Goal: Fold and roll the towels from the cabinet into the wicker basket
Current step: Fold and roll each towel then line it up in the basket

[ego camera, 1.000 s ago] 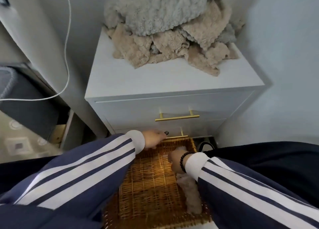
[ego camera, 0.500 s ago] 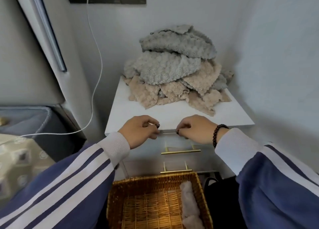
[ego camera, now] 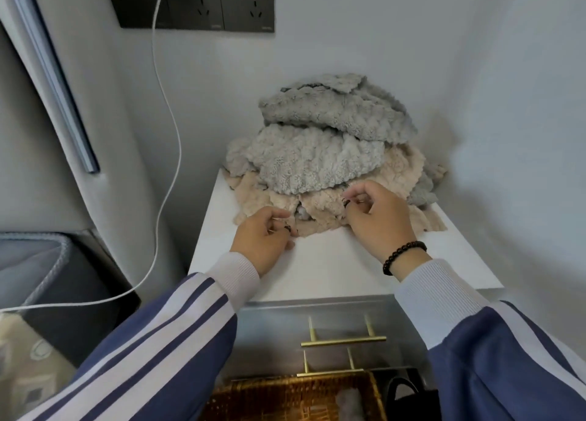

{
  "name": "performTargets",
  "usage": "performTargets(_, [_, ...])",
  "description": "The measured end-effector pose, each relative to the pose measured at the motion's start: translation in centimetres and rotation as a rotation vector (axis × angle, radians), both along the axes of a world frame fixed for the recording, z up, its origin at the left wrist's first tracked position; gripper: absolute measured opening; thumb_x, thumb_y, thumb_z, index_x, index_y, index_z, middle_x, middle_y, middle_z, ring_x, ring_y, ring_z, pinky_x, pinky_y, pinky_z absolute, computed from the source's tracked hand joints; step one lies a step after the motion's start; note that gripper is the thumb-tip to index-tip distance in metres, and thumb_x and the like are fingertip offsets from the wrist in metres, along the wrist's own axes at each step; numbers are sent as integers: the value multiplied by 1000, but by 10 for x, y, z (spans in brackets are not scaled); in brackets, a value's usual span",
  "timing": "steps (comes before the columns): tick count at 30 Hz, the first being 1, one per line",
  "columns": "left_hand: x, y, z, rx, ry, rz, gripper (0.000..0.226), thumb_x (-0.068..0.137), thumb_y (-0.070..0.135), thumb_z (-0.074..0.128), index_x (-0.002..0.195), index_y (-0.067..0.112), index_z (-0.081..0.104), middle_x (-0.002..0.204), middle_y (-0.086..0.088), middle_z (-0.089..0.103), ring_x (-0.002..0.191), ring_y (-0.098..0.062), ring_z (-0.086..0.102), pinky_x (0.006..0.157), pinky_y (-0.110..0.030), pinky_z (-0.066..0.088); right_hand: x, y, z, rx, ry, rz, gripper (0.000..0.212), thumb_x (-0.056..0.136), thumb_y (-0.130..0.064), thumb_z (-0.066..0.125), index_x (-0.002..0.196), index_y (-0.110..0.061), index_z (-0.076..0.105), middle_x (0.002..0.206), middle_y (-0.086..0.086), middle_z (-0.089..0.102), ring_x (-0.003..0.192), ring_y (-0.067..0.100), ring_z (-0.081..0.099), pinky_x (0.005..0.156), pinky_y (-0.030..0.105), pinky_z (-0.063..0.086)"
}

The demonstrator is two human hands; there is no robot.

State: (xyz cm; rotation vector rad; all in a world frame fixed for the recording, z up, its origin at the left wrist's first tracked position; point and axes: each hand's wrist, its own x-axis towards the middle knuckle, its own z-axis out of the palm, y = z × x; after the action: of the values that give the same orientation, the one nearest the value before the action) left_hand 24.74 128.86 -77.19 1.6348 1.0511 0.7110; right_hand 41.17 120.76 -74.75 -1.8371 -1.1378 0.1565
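Beige towel (ego camera: 320,206) is lying at the bottom of a fluffy pile on the white cabinet (ego camera: 320,268), with grey towels (ego camera: 317,157) sitting on top of it. The left hand (ego camera: 264,235) is pinching the beige edge with curled fingers, and the right hand (ego camera: 377,217) is pinching the same edge just to the right of that grip (this wrist is wearing a dark bead bracelet (ego camera: 402,255)). Down below both grips, the wicker basket (ego camera: 285,398) is sitting by the drawers, holding one rolled towel (ego camera: 348,404).
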Motion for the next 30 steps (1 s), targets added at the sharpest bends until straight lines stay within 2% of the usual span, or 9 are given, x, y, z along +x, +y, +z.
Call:
performTargets(2, [8, 5, -1, -31, -36, 16, 27, 88, -2, 52, 103, 19, 61, 86, 0, 71, 67, -10, 66, 58, -15, 43, 3, 9, 1, 37, -204, 11, 16, 84, -4, 57, 91, -15, 66, 101, -3, 56, 91, 9, 53, 78, 15, 43])
performTargets(5, [16, 7, 0, -46, -70, 26, 28, 87, -2, 53, 99, 22, 61, 91, 0, 71, 75, -15, 67, 61, -17, 44, 9, 21, -7, 40, -651, 99, 14, 71, -1, 65, 81, -11, 67, 113, 10, 54, 111, 28, 46, 90, 37, 44])
performTargets(8, [18, 2, 2, -64, -103, 7, 29, 87, -3, 53, 100, 21, 62, 92, -1, 71, 74, -14, 68, 61, -15, 46, 14, 31, -19, -59, -832, 137, 18, 64, -4, 68, 81, -11, 66, 125, 13, 52, 124, 31, 35, 98, 48, 33])
performTargets(11, [16, -1, 8, -53, -143, -10, 31, 87, -3, 53, 99, 23, 61, 94, -1, 71, 73, -13, 68, 58, -13, 47, 19, 37, -27, -29, -853, 90, 41, 65, -4, 68, 106, -8, 63, 129, 8, 53, 127, 24, 32, 101, 38, 20])
performTargets(13, [12, -2, 12, -32, -158, -15, 32, 87, -2, 54, 103, 25, 60, 95, 3, 70, 76, -13, 68, 60, -15, 48, 21, 39, -25, 97, -808, 54, 40, 71, -2, 65, 111, -3, 62, 122, 9, 57, 121, 21, 39, 100, 36, 21])
performTargets(18, [7, -7, 21, 213, -118, 29, 52, 83, 0, 60, 123, 29, 47, 113, 9, 56, 82, -9, 60, 70, -18, 49, 11, 28, -5, 454, -780, 50, 17, 80, -2, 56, 86, -4, 73, 91, 8, 68, 92, 15, 53, 92, 26, 34])
performTargets(24, [10, -17, 22, 378, -72, 44, 100, 79, 6, 72, 147, 40, 7, 133, 4, 26, 95, -1, 57, 88, -29, 52, -10, 6, 11, 497, -702, 220, 14, 78, 5, 63, 78, -6, 72, 81, 5, 66, 77, 16, 60, 78, 20, 44])
performTargets(27, [12, -18, 23, 496, -103, 86, 84, 80, 8, 72, 139, 43, 24, 129, 1, 29, 105, -12, 55, 93, -31, 49, -22, -7, 20, 576, -661, 284, 14, 78, 7, 64, 78, -4, 71, 81, 6, 66, 77, 18, 62, 73, 25, 50])
performTargets(30, [13, -15, 27, 577, -147, 125, 50, 79, 1, 70, 100, 42, 51, 129, -1, 37, 115, -14, 47, 94, -21, 46, -29, -20, 23, 575, -653, 318, 11, 80, 5, 65, 85, -3, 70, 84, 6, 67, 79, 19, 63, 74, 32, 51])
